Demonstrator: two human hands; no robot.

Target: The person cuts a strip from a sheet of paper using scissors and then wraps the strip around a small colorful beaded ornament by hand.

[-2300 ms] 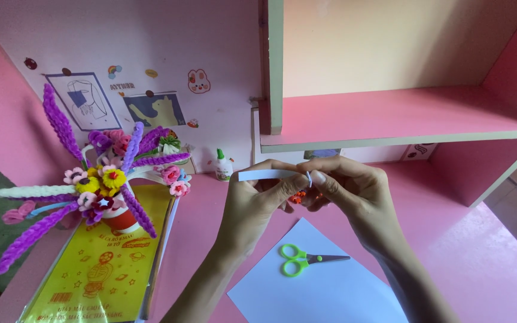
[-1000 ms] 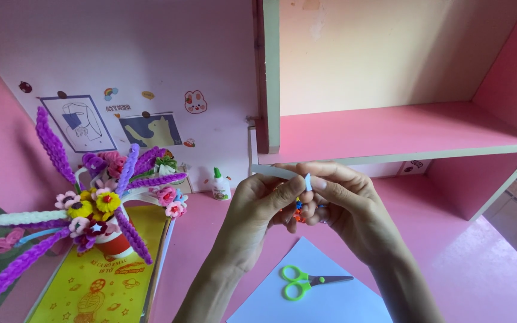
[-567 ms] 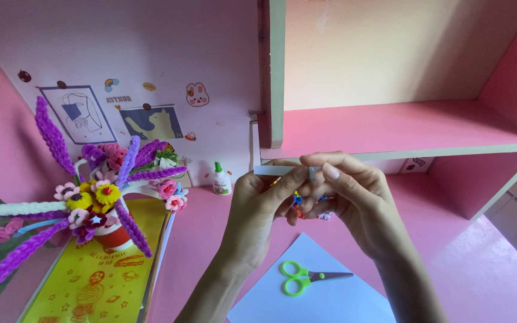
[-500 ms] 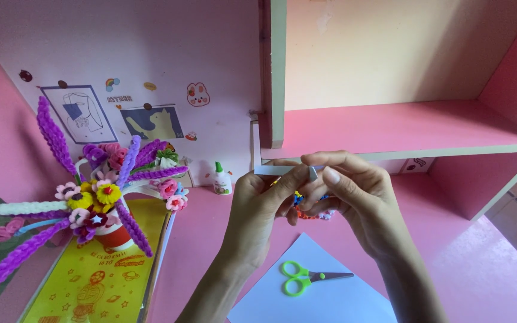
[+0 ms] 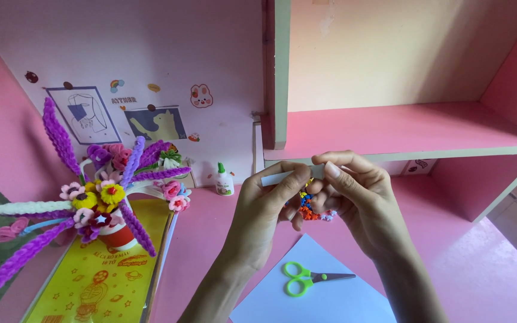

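Meanwhile, a pale paper strip (image 5: 282, 177) is being pinched between the clamped fingers of the left hand (image 5: 264, 215) and right hand (image 5: 357, 200), above green scissors (image 5: 306, 278) on white paper (image 5: 330, 299).

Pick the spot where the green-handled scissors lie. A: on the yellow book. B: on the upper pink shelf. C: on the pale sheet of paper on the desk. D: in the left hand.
C: the green-handled scissors lie flat on the pale sheet of paper, below both hands.
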